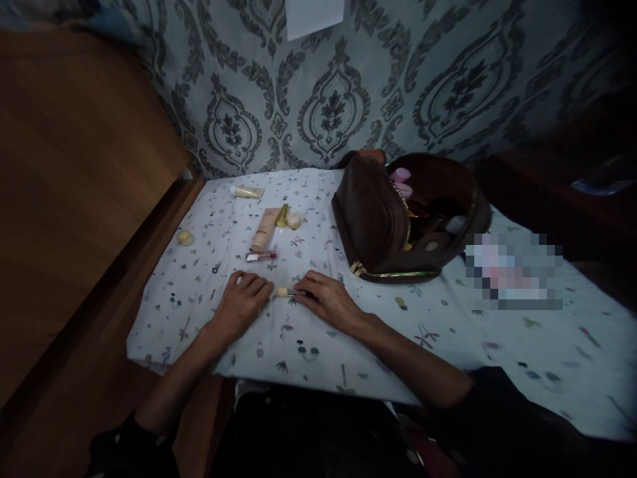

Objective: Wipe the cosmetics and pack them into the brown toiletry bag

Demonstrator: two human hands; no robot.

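1. Right hand (pixel 326 299), centre of frame: fingers pinch the dark end of a slim cosmetic stick (pixel 282 292); brush or tube, cannot tell.
2. Left hand (pixel 241 302), left of centre: palm down, fingers curled, at the pale end. Cannot tell whether it grips. Both hands low on the printed tablecloth (pixel 164 299), presumably for steadiness.
3. Brown makeup bag (pixel 371 212), right of centre: unzipped, mouth wide; likely left so for easy reach. Pink-topped items (pixel 401 175) show inside.
4. Upper left of centre: peach squeeze tube (pixel 266 229), gold tube (pixel 282 216) and round pale pot (pixel 294 220) cluster together, perhaps to stay handy; lip-gloss tube (pixel 261 256) just below. White-capped tube (pixel 247 192) lies apart.
5. Writing: peach tube and lip gloss bear print, too small to read. Patch at right pixelated. No brand legible.
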